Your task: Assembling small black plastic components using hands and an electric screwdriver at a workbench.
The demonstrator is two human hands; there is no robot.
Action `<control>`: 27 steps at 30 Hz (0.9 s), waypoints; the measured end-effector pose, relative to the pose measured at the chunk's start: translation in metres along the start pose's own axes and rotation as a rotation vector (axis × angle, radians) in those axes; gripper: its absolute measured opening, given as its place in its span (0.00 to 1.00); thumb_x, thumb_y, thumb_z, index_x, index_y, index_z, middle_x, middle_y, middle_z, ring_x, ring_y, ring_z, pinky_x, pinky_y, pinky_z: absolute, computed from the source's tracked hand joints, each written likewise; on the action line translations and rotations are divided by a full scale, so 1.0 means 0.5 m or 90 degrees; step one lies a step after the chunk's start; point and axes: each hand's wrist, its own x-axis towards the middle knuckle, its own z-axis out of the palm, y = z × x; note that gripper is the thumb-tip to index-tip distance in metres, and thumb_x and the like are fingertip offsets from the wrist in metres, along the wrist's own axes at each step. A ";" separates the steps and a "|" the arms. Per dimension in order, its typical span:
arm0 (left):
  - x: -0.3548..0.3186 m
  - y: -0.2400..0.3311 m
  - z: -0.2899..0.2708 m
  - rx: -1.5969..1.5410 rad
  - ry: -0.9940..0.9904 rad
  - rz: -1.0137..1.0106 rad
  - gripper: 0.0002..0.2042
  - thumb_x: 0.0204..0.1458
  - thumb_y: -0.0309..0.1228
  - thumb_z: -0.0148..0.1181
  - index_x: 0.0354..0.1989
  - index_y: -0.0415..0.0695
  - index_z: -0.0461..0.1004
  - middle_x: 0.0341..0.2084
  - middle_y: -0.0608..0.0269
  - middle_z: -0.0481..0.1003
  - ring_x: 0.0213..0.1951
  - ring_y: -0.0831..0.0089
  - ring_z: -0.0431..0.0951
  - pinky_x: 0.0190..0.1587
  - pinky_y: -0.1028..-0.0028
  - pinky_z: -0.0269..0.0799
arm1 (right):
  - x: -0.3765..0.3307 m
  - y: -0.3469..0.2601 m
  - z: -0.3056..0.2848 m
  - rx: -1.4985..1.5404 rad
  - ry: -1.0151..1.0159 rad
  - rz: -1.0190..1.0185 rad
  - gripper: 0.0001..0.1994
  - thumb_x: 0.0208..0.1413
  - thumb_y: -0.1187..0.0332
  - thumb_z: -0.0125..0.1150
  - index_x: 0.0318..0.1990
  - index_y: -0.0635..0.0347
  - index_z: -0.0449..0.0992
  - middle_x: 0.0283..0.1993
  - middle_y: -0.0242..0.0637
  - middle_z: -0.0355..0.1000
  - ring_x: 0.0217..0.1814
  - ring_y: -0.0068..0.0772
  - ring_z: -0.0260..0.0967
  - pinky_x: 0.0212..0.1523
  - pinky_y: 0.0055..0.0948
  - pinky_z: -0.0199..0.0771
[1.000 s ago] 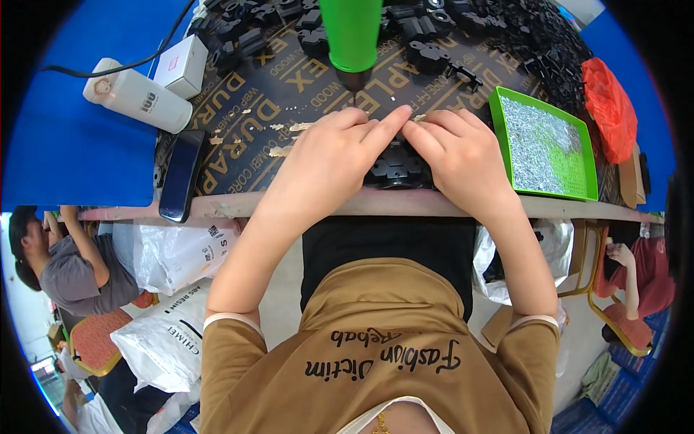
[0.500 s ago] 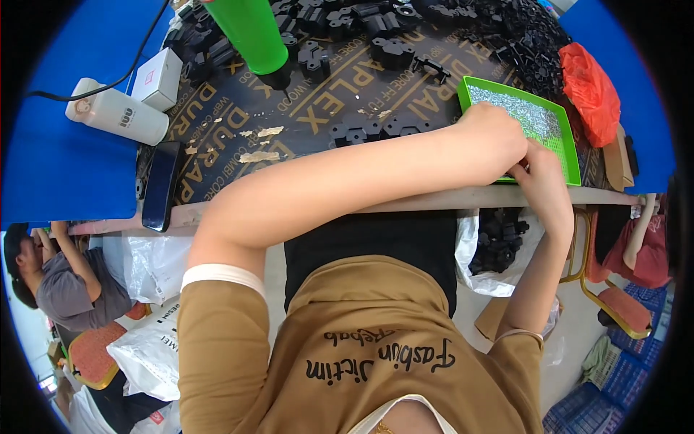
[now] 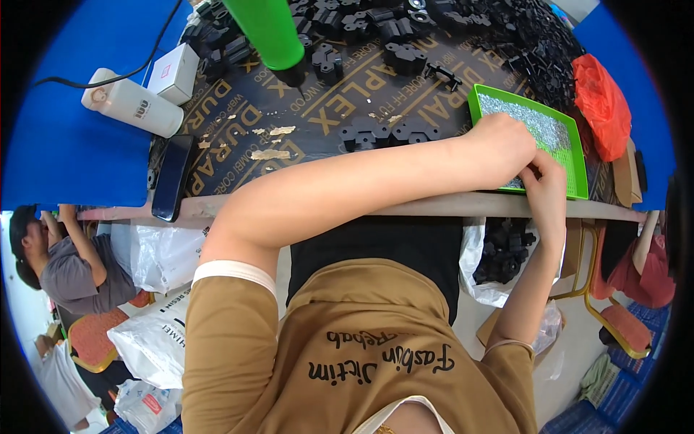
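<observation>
My left forearm crosses in front of me, and my left hand (image 3: 506, 145) is curled closed over the near left part of a shallow green tray (image 3: 580, 173). Many tiny silver metal pieces (image 3: 543, 124), too small to name exactly, fill the tray. My right hand (image 3: 546, 181) meets the left at the tray's near edge, its thumb and fingers pinched together. Whatever lies between the fingers of either hand is hidden. Beyond my left forearm stand black plastic parts (image 3: 390, 135) with holes, in a row. A green cylindrical tool (image 3: 269, 32) with a dark narrow tip points down over the table.
Heaped black parts (image 3: 535, 54) cover the far table. A red plastic bag (image 3: 601, 108) lies right of the tray. At left are a white bottle (image 3: 134, 105), a white box (image 3: 173, 74) and a phone (image 3: 173, 177). People sit at both sides; a bag of black parts (image 3: 506, 249) stands below.
The whole view has shifted slightly, moving the table things a little right and down. Both hands stay together at the tray, with hardly any change in their grip.
</observation>
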 end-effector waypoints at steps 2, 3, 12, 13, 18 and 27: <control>-0.004 0.006 -0.015 -0.028 -0.001 -0.013 0.04 0.38 0.22 0.58 0.23 0.38 0.78 0.23 0.46 0.76 0.30 0.51 0.78 0.35 0.61 0.75 | -0.003 -0.001 0.002 0.006 0.019 0.011 0.05 0.45 0.79 0.59 0.32 0.70 0.75 0.29 0.44 0.74 0.29 0.34 0.71 0.35 0.28 0.69; -0.007 0.007 -0.024 -0.010 -0.020 -0.035 0.05 0.39 0.22 0.57 0.25 0.38 0.78 0.24 0.47 0.76 0.31 0.52 0.79 0.34 0.62 0.75 | -0.004 -0.004 0.001 0.016 0.016 0.019 0.05 0.45 0.79 0.60 0.31 0.70 0.75 0.28 0.43 0.73 0.30 0.33 0.70 0.35 0.27 0.68; -0.235 -0.002 -0.173 -0.355 0.254 -0.306 0.11 0.50 0.21 0.57 0.41 0.42 0.78 0.30 0.67 0.74 0.32 0.82 0.73 0.35 0.82 0.70 | -0.010 0.007 0.012 0.059 0.094 -0.031 0.02 0.53 0.76 0.56 0.34 0.65 0.71 0.27 0.32 0.67 0.29 0.21 0.60 0.32 0.21 0.61; -0.272 -0.006 -0.174 -0.499 0.300 -0.329 0.13 0.50 0.21 0.58 0.45 0.41 0.76 0.30 0.69 0.72 0.34 0.83 0.72 0.36 0.82 0.69 | -0.012 -0.006 0.016 0.077 0.118 -0.048 0.02 0.54 0.77 0.55 0.34 0.65 0.69 0.27 0.32 0.66 0.29 0.21 0.60 0.32 0.21 0.61; -0.377 -0.013 -0.180 -0.607 0.363 -0.397 0.16 0.49 0.18 0.57 0.48 0.37 0.73 0.30 0.68 0.72 0.33 0.83 0.73 0.37 0.83 0.71 | -0.024 -0.100 0.049 0.181 0.103 -0.123 0.02 0.55 0.77 0.49 0.34 0.64 0.69 0.28 0.32 0.63 0.29 0.21 0.58 0.32 0.20 0.59; -0.399 -0.008 -0.153 -0.617 0.446 -0.462 0.15 0.49 0.17 0.57 0.47 0.38 0.74 0.31 0.65 0.74 0.34 0.78 0.77 0.38 0.81 0.73 | -0.035 -0.207 0.122 0.409 -0.038 -0.110 0.04 0.48 0.83 0.56 0.32 0.67 0.73 0.29 0.30 0.69 0.28 0.15 0.61 0.30 0.16 0.63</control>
